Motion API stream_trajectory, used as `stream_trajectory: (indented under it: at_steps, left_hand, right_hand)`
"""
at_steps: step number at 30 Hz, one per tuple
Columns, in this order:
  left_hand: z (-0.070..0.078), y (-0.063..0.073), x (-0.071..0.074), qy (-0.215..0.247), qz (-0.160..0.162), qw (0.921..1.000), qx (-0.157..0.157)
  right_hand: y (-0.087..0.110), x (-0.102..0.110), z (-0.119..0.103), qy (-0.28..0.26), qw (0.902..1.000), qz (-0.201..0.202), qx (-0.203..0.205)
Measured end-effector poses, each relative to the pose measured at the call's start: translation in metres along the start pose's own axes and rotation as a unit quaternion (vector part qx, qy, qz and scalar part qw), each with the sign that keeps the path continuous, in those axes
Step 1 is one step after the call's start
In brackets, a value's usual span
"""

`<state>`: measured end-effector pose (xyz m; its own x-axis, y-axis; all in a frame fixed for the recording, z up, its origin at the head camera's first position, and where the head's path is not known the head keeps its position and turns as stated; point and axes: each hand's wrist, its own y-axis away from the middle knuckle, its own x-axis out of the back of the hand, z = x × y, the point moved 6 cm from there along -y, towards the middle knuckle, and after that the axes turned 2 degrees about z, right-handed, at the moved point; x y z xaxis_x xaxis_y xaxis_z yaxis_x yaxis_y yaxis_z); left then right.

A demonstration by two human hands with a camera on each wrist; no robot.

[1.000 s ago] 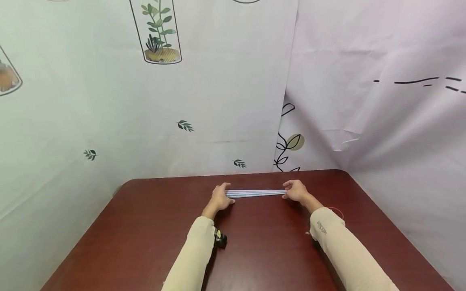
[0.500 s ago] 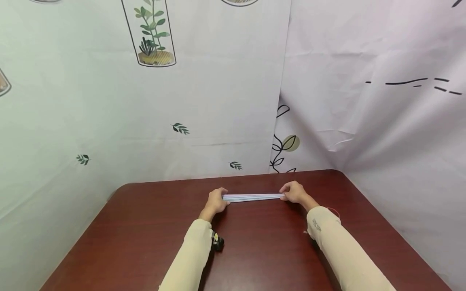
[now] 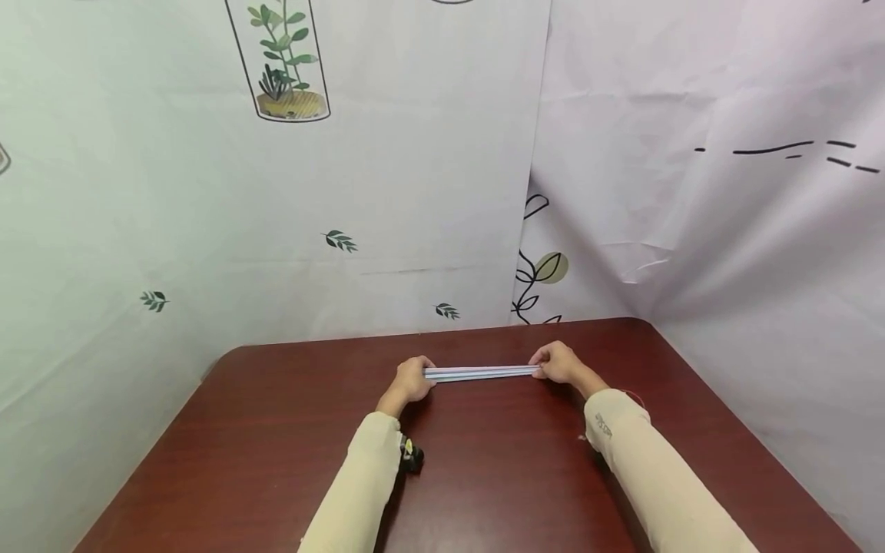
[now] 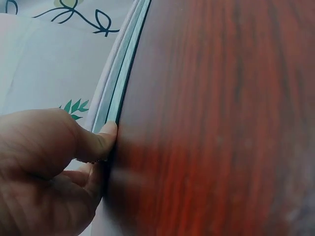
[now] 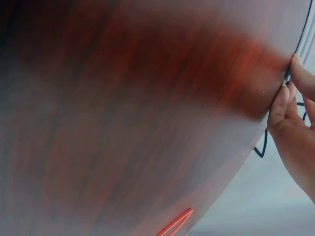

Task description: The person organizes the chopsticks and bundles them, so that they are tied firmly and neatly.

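A flat stack of thin pale layers [image 3: 480,373], lilac, grey-blue and pale green, lies crosswise near the back of the dark red table. My left hand [image 3: 412,379] grips its left end. In the left wrist view the thumb of that hand [image 4: 54,162] presses on the layered edge of the stack [image 4: 120,73], whose bottom line is dark. My right hand [image 3: 558,364] pinches the right end between thumb and fingers. At the right border of the right wrist view, the right hand [image 5: 293,118] holds the stack's end, mostly cut off by the frame.
The wood-grain table [image 3: 484,468] has a rounded back edge close to a printed white cloth wall [image 3: 415,192]. A black device [image 3: 412,455] is on my left wrist. A red cord loop [image 5: 177,222] shows near the right wrist.
The stack has come slightly nearer with both hands on it. The left fingers, spread wider earlier, have closed in on its end. The head view has shifted a little.
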<state>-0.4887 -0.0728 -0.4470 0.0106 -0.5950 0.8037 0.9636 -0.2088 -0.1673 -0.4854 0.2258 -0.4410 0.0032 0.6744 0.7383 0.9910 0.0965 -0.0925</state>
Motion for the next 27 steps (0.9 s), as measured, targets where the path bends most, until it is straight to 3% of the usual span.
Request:
stream_trajectory:
  at_steps: [6, 12, 15, 27]
  left_hand:
    - [-0.001, 0.006, 0.000, 0.005, -0.015, 0.9998, 0.010]
    - [0.004, 0.004, 0.001, -0.043, -0.045, 0.9974, -0.036]
    - [0.004, 0.004, 0.001, -0.048, -0.056, 0.9965, -0.040]
    - [0.010, 0.005, -0.003, -0.054, -0.063, 0.9957, -0.041]
  right_hand:
    - [0.002, -0.002, -0.003, 0.012, 0.9998, -0.009, 0.011]
    - [0.001, -0.005, -0.003, -0.008, 0.9990, -0.030, 0.031]
    - [0.001, -0.005, -0.002, -0.009, 0.9989, -0.035, 0.031]
    - [0.008, -0.004, -0.007, 0.010, 0.9977, -0.039, 0.055]
